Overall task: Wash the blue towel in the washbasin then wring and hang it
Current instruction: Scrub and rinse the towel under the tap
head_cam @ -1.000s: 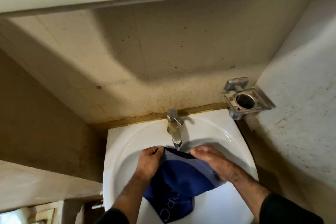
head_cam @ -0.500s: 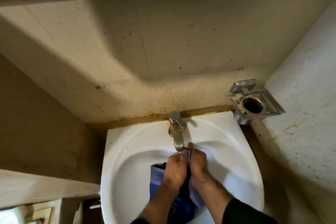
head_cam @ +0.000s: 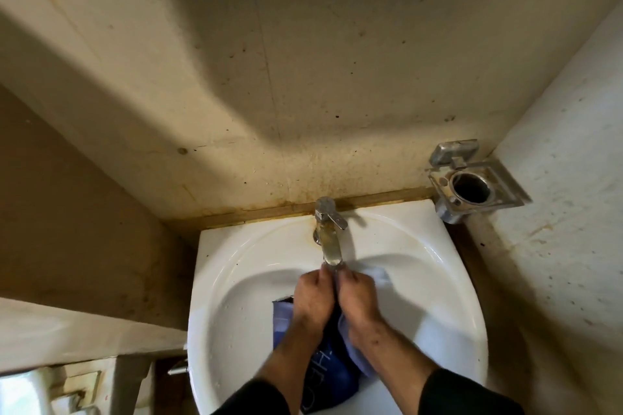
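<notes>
The blue towel [head_cam: 332,371], dark blue with paler blue parts and white lettering, hangs bunched in the white washbasin [head_cam: 229,296]. My left hand [head_cam: 313,298] and my right hand [head_cam: 359,296] are pressed side by side, both gripping the towel's upper edge right under the spout of the metal tap [head_cam: 328,236]. The fingertips touch just below the spout. Most of the towel's middle is hidden behind my hands and wrists. Whether water is running I cannot tell.
A metal holder with a round hole [head_cam: 472,184] is fixed to the wall at the basin's back right. Stained walls close in behind and on both sides. A ledge [head_cam: 67,337] runs along the left, level with the basin.
My hands, spread apart on the towel a second ago, came together under the tap and bunched it. Since half a second ago they have barely moved.
</notes>
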